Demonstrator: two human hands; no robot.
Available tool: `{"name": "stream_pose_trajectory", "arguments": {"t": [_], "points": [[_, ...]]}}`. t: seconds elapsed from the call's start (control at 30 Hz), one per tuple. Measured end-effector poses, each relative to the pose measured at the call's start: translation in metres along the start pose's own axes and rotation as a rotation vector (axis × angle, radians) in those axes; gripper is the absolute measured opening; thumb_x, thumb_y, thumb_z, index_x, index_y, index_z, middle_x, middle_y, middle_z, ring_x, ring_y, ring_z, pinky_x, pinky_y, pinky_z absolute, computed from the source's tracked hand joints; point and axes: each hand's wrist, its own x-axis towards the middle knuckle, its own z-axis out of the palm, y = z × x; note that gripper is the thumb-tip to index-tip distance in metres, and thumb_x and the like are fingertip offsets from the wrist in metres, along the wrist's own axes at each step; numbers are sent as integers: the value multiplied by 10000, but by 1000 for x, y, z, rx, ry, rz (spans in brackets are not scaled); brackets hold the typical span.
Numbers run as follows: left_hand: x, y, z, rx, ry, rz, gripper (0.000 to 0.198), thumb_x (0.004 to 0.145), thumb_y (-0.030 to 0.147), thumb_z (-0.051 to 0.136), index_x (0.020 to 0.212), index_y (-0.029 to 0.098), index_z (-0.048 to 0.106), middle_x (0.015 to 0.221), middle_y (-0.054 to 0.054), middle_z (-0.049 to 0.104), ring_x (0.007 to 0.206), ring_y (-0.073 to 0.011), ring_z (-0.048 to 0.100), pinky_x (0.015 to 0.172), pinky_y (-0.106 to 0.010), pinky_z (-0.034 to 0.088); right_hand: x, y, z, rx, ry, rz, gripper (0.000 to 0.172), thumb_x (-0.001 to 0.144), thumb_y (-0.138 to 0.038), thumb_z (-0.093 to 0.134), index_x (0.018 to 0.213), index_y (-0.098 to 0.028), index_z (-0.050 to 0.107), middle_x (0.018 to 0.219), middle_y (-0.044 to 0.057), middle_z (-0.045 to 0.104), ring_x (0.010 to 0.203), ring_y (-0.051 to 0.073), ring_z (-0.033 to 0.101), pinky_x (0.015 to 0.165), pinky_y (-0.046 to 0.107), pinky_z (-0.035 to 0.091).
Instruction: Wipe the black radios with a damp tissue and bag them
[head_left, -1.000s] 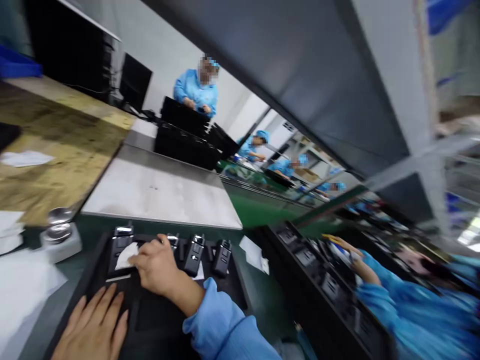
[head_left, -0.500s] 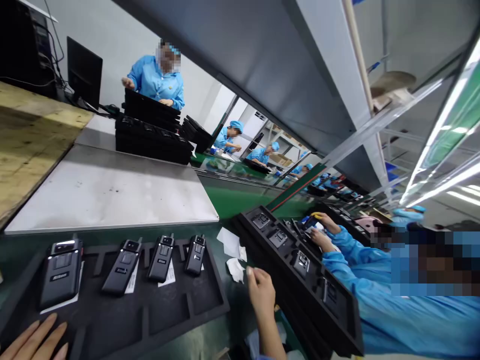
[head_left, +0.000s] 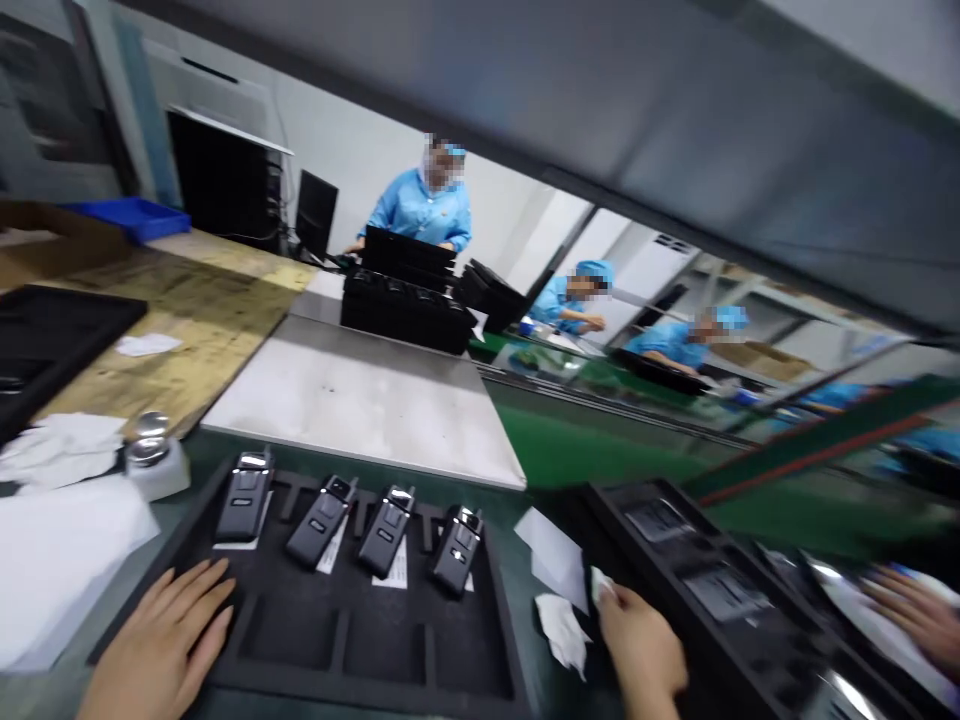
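The left hand (head_left: 161,650) lies flat, with fingers spread, on the near left corner of the black foam tray (head_left: 330,640); four black handheld devices (head_left: 352,520) stand in the far row of the tray's slots. The right hand (head_left: 641,650) pinches a small white wipe (head_left: 601,585) at its fingertips, just right of the tray; crumpled white paper pieces (head_left: 562,625) lie on the green belt (head_left: 592,450) beside it.

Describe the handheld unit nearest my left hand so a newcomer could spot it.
Find the black foam tray under the left hand. Four black devices lie along its far row. Yours is the leftmost device, widest, lying straightest.
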Motion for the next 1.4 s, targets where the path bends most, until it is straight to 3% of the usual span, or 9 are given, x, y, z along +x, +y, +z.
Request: {"name": "stream_pose_trajectory", "arguments": {"t": [0.13,0.23,0.43,0.57,0.67,0.8,0.97,1.17,1.4], "points": [[14,15,-18,-14,-52,-24,283,944,380,507,1110,257,700,1258,-34,659,1104,-207,645,975,-353,524,-14,-12,-8,419,34,-75,390,696,-541,615,849,-214,763,882,148,739,896,368,691,679,412,565],[34,30,-28,-37,3,-44,264,952,284,490,1104,229,698,1253,-66,654,1127,-222,627,1021,-397,500,-47,-51,0,692,-49,-258,458,581,-611,717,829,-230,768,921,106,746,943,367,681,713,390,584],[53,42,-24,32,-99,-65,381,887,192,523,1258,180,613,1393,-109,555,1286,-284,508,1069,-495,445,-132,-180,27,756,-310,-1036,354,760,-570,652,869,-254,767,958,79,730,885,276,691,827,367,574],[45,41,-20,39,-215,-109,444,891,222,528,1333,178,547,1459,-86,492,1355,-288,433,1077,-504,428,-183,-272,45,691,-326,-1526,265,936,-350,502,966,-251,746,938,73,700,865,215,672,763,325,567],[43,42,-22,3,-251,-129,476,887,235,535,1359,174,513,1488,-76,458,1373,-284,411,1085,-509,412,-213,-334,63,573,-254,-1795,325,942,-177,427,1044,-249,727,945,66,677,866,192,646,765,317,551],[41,40,-21,-31,-259,-136,502,873,232,535,1371,191,492,1507,-49,433,1389,-273,386,1093,-502,391,-242,-394,87,449,-278,-1986,397,874,-45,446,1022,-272,736,938,45,674,860,187,613,777,313,525],[38,36,-13,-33,-238,-122,510,873,266,547,1376,207,491,1510,-32,430,1381,-254,394,1104,-434,370,-247,-415,101,377,-325,-2112,390,858,-2,462,981,-245,741,927,51,668,852,190,603,750,299,515],[41,34,-7,19,-163,-81,411,921,401,537,1269,188,584,1448,-37,513,1339,-233,439,1088,-370,376,-227,-402,96,396,-385,-2162,356,894,-22,446,1011,-224,714,908,63,638,840,183,585,718,283,507],[43,34,-6,48,-159,-50,330,913,362,542,1162,167,638,1429,-63,530,1333,-259,450,1054,-394,432,-206,-388,90,370,-392,-2190,377,878,12,397,994,-202,686,885,67,634,826,191,592,730,316,540]]}}
